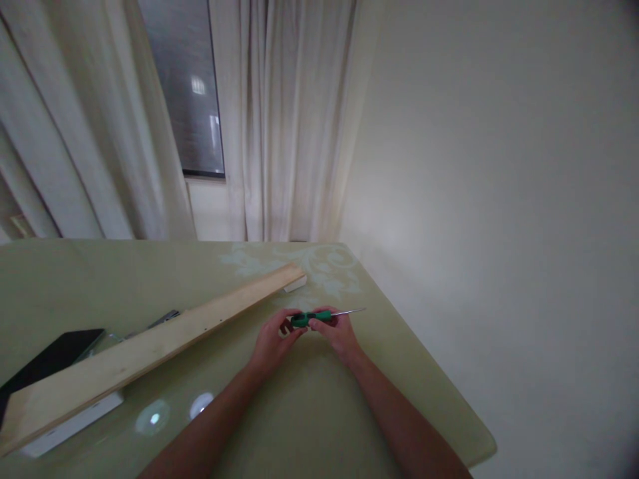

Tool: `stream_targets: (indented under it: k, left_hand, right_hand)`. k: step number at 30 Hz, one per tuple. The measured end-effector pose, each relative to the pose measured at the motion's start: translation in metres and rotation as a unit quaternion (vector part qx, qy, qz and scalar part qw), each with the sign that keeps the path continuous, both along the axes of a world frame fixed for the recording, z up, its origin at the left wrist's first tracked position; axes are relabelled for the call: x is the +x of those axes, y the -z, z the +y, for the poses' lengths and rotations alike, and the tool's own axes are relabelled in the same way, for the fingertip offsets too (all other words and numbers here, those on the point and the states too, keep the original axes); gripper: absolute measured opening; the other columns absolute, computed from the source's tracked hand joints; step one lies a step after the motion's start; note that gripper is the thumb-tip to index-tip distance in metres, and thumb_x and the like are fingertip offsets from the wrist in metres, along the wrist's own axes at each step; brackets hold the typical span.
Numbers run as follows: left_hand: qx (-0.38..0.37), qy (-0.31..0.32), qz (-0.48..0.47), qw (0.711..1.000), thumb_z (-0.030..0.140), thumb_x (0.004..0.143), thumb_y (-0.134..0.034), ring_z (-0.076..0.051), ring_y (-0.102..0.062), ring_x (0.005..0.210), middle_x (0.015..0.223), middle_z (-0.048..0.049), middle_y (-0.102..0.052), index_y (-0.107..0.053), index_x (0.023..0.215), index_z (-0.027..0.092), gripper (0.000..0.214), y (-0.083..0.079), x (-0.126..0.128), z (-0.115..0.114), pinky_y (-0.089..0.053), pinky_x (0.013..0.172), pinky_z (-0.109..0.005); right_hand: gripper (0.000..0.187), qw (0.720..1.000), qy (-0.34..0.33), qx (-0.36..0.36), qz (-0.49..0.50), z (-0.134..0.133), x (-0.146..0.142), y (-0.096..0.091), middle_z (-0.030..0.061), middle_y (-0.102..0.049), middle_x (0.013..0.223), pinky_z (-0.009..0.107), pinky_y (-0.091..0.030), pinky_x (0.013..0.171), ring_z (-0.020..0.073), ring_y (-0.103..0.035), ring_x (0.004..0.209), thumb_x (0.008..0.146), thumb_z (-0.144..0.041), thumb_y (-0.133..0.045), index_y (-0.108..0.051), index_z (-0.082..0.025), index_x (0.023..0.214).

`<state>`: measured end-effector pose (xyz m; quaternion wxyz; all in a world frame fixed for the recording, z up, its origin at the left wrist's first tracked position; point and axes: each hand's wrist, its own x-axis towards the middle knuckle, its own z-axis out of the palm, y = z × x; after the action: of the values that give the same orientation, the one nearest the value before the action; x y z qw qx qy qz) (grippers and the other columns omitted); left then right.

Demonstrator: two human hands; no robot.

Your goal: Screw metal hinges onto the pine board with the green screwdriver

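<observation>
A screwdriver (312, 317) with a green handle and a thin metal shaft is held level above the table, its shaft pointing right. My left hand (274, 334) is closed on the rear end of the handle. Around the front of the handle, near the shaft, my right hand (338, 330) is closed too. To the left of both hands lies a long wooden board (164, 336) with a few small dark holes along it. White blocks show under its two ends, one at the near end (74, 424) and one at the far end (295, 284).
Behind the board are a dark flat panel (62, 356) and a grey tool (164, 319), partly hidden by the board. The glossy greenish table (299, 426) ends at a slanted right edge beside a plain wall (499, 233). Curtains (289, 120) and a window (187, 86) stand beyond.
</observation>
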<state>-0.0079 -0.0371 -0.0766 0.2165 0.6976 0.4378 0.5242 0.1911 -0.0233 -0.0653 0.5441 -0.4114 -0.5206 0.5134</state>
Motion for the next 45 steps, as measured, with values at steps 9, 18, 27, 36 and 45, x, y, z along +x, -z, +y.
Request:
stream_targets:
  k: [9, 18, 27, 36, 45]
  left_hand:
    - [0.014, 0.018, 0.004, 1.0, 0.039, 0.097, -0.067, -0.017, -0.065, 0.068, 0.083, -0.0006, -0.071, -0.07, 0.114, 0.023, 0.024, -0.0062, -0.0006, -0.0034, -0.057, 0.066, -0.03]
    - [0.055, 0.035, 0.004, 0.998, 0.033, 0.098, -0.066, -0.016, -0.066, 0.074, 0.094, -0.0031, -0.071, -0.069, 0.11, 0.022, 0.017, -0.0068, 0.0003, -0.0028, -0.059, 0.069, -0.03]
    - [0.057, 0.061, 0.005, 0.997, 0.04, 0.1, -0.067, -0.019, -0.068, 0.079, 0.1, -0.0066, -0.074, -0.074, 0.111, 0.023, 0.022, -0.0025, 0.0008, -0.0016, -0.059, 0.069, -0.031]
    - [0.041, 0.029, -0.005, 0.999, 0.04, 0.098, -0.068, -0.016, -0.066, 0.07, 0.096, -0.0034, -0.075, -0.074, 0.114, 0.024, 0.024, -0.0004, -0.0023, -0.0003, -0.058, 0.069, -0.031]
    - [0.018, 0.007, 0.014, 1.0, 0.045, 0.095, -0.069, -0.017, -0.066, 0.067, 0.086, -0.0012, -0.075, -0.07, 0.112, 0.024, 0.026, 0.0018, -0.0002, 0.0006, -0.058, 0.067, -0.031]
  right_hand:
    - [0.041, 1.0, -0.01, -0.006, 0.004, -0.0028, -0.0018, -0.0011, 0.0004, -0.078, 0.081, 0.036, -0.061, 0.079, 0.0183, -0.071, 0.074, 0.061, -0.041, -0.098, -0.08, -0.023, 0.093]
    - [0.044, 0.999, -0.034, -0.03, 0.015, -0.0044, -0.0027, -0.0033, 0.0023, -0.079, 0.083, 0.035, -0.064, 0.073, 0.0184, -0.072, 0.073, 0.06, -0.044, -0.099, -0.081, -0.021, 0.093]
    - [0.039, 0.999, -0.029, -0.023, 0.003, -0.0028, -0.0008, -0.0006, 0.0013, -0.076, 0.076, 0.032, -0.061, 0.068, 0.0161, -0.069, 0.067, 0.06, -0.043, -0.1, -0.082, -0.02, 0.086]
    - [0.04, 0.999, -0.025, -0.025, 0.005, -0.0025, -0.001, -0.0048, 0.0024, -0.077, 0.072, 0.032, -0.061, 0.068, 0.0175, -0.071, 0.067, 0.061, -0.048, -0.098, -0.08, -0.019, 0.082]
    - [0.038, 0.999, -0.023, -0.024, 0.015, -0.0029, -0.0043, -0.0018, -0.0001, -0.074, 0.066, 0.027, -0.057, 0.063, 0.0129, -0.067, 0.06, 0.064, -0.047, -0.097, -0.078, -0.018, 0.079]
